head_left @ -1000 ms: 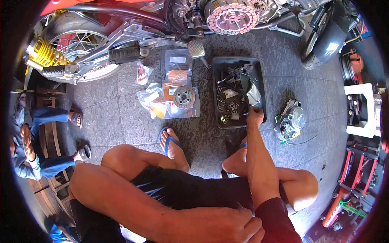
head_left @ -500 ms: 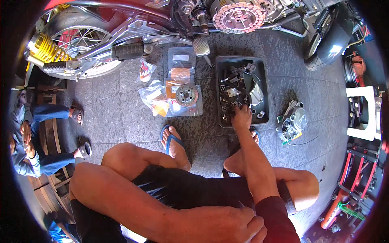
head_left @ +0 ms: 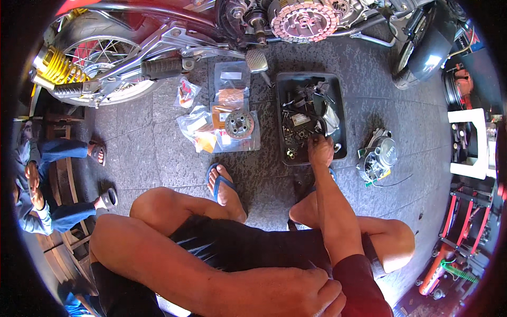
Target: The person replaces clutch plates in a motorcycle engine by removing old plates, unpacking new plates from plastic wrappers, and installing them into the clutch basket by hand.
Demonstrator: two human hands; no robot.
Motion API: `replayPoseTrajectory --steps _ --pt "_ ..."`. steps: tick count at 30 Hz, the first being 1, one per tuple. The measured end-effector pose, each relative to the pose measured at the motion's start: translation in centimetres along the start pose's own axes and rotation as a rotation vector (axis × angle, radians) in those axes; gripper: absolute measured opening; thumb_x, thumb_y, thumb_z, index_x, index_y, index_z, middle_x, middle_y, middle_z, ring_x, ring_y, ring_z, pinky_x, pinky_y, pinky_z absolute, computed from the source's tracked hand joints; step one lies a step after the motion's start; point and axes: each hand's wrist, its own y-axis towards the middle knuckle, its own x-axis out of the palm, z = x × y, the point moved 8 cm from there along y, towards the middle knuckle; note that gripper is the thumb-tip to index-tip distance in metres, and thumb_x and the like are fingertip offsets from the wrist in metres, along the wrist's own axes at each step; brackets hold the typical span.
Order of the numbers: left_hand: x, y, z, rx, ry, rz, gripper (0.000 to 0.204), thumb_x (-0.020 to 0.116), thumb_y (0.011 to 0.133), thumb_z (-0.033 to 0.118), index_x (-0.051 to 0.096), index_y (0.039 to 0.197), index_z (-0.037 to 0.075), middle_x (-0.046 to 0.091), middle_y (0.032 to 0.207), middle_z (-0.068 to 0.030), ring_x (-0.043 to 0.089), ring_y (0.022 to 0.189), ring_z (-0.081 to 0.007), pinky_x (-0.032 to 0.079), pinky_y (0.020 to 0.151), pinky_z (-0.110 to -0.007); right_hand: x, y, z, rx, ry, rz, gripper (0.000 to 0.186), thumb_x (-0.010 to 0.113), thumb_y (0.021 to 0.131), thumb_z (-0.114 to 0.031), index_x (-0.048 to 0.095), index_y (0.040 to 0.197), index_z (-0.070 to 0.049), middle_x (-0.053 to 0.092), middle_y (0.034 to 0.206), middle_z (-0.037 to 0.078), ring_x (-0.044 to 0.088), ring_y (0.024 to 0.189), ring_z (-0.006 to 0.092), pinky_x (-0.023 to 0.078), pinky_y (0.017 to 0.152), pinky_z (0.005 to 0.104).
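Observation:
My right hand (head_left: 321, 151) reaches into the near side of a black tray (head_left: 343, 119) full of loose metal engine parts. Its fingers are drawn together and point down among the parts, beside a dark curved piece (head_left: 320, 124); what they grip is hidden. Just beyond them lies a silver part (head_left: 331, 120), with small nuts (head_left: 291, 153) at the tray's near left. Close to my body, my left hand (head_left: 319, 292) is curled closed beside my right sleeve. Whether anything is in it does not show.
Left of the tray, a round metal plate (head_left: 239, 124) rests on clear plastic packets (head_left: 203, 129). An engine cover (head_left: 381, 158) lies to the right. Ahead stands a motorcycle with an exposed clutch (head_left: 304, 22) and a foot pedal (head_left: 257, 62). Another person (head_left: 37, 185) sits at left.
My right hand has shifted slightly within the tray, its fingers now drawn closer together. My left hand stays curled. The whole view has moved a little.

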Motion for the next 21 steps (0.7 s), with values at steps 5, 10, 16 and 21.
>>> replayPoseTrajectory --steps 5,10,16,21 --pt "0.4 -0.2 -0.1 0.013 0.000 0.021 0.019 0.059 0.075 0.023 0.063 0.070 0.005 0.060 0.072 -0.0058 0.056 0.066 -0.0170 0.042 0.053 -0.028 0.2 0.5 0.9 0.054 -0.002 0.019 0.032 0.070 0.082 -0.032 0.068 0.099 -0.006 0.061 0.106 0.021 0.058 0.104 0.0403 0.048 0.089 0.0481" --pt "-0.2 0.3 -0.1 0.001 -0.011 -0.035 0.017 0.059 0.074 0.023 0.062 0.069 0.006 0.059 0.072 -0.0045 0.055 0.065 -0.0159 0.042 0.053 -0.027 1.2 -0.5 -1.4 -0.009 -0.020 -0.068 0.025 0.071 0.079 -0.028 0.069 0.092 -0.007 0.063 0.101 0.022 0.060 0.098 0.0400 0.049 0.086 0.0496" --pt "-1.4 0.7 -0.5 0.045 -0.042 -0.017 0.015 0.060 0.071 0.023 0.061 0.068 0.008 0.058 0.073 -0.0031 0.055 0.064 -0.0146 0.043 0.053 -0.026 1.1 -1.7 -3.7 -0.058 0.002 -0.040 0.028 0.069 0.081 -0.025 0.064 0.098 -0.003 0.061 0.101 0.020 0.062 0.096 0.0397 0.051 0.082 0.0497" --pt "-0.8 0.3 0.1 0.045 0.012 0.087 0.014 0.060 0.069 0.023 0.061 0.068 0.009 0.058 0.073 -0.0028 0.056 0.066 -0.0137 0.042 0.052 -0.025 2.0 -2.4 -5.1 -0.152 0.003 -0.103 0.025 0.066 0.082 -0.022 0.066 0.100 -0.005 0.064 0.103 0.018 0.061 0.100 0.0382 0.049 0.088 0.0483"
